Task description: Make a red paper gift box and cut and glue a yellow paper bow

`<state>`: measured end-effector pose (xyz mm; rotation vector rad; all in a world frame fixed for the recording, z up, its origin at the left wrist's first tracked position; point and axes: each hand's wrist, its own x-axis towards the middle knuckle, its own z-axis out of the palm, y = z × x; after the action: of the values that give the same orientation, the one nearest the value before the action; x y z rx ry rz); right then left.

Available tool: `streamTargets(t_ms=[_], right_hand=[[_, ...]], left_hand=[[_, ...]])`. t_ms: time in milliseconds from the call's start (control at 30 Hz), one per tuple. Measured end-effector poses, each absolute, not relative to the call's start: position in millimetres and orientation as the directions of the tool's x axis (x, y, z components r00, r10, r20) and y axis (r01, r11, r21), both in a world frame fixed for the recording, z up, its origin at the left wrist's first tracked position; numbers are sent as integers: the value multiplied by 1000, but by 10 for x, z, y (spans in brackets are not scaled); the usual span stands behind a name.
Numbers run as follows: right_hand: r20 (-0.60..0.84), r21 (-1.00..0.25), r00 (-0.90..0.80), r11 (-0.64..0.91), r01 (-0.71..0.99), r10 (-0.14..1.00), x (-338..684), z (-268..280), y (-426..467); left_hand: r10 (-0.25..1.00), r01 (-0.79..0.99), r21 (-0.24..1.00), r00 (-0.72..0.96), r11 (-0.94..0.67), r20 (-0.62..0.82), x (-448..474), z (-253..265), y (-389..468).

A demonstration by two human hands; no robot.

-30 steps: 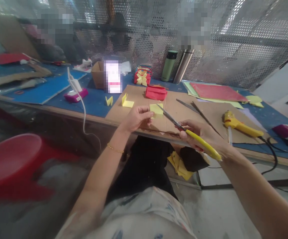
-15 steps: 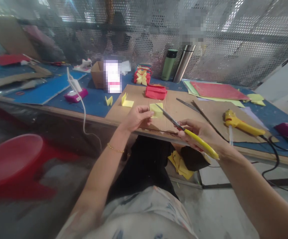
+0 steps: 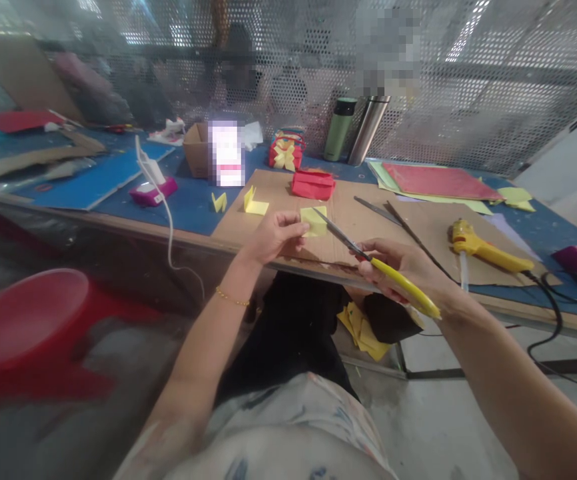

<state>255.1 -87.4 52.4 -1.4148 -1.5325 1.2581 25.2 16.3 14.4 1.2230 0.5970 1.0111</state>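
My left hand [image 3: 279, 237] pinches the left edge of a small square of yellow paper [image 3: 314, 222] above the cardboard sheet [image 3: 348, 248]. In my right hand [image 3: 393, 267] is a pair of scissors [image 3: 402, 285] with yellow handles, my fingers closed around them. Their metal blades point up and left, and the tip lies over the top right part of the yellow square. Whether the blades are cutting into it I cannot tell. Behind the square sits a folded red paper piece [image 3: 313, 185]. Folded yellow pieces [image 3: 255, 203] stand to the left.
A yellow glue gun [image 3: 488, 255] lies at the right with its black cord. Green [image 3: 339, 130] and steel [image 3: 370, 131] flasks stand at the back beside a small red bag-shaped piece [image 3: 286, 152]. A red stool [image 3: 28, 320] is at left, a white cable [image 3: 168, 230] hangs nearby.
Almost nothing differs. Both hands, the yellow paper and the scissors keep their places, with only a very slight shift of the whole view.
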Motion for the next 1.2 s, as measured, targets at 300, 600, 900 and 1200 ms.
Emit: streamTargets(t_ms=[300, 600, 900, 1200], right_hand=[[-146, -944, -176, -84, 319, 973, 2547, 565, -879], [-170, -941, -157, -113, 318, 973, 2527, 583, -871], [-148, -944, -151, -94, 316, 977, 2539, 562, -870], [-127, -957, -175, -74, 282, 976, 2516, 583, -891]], left_hand=[[884, -302, 953, 455, 36, 110, 254, 150, 159], [879, -319, 947, 464, 47, 113, 255, 157, 153], [886, -281, 959, 454, 43, 93, 254, 171, 144], [884, -278, 960, 457, 38, 97, 256, 167, 152]])
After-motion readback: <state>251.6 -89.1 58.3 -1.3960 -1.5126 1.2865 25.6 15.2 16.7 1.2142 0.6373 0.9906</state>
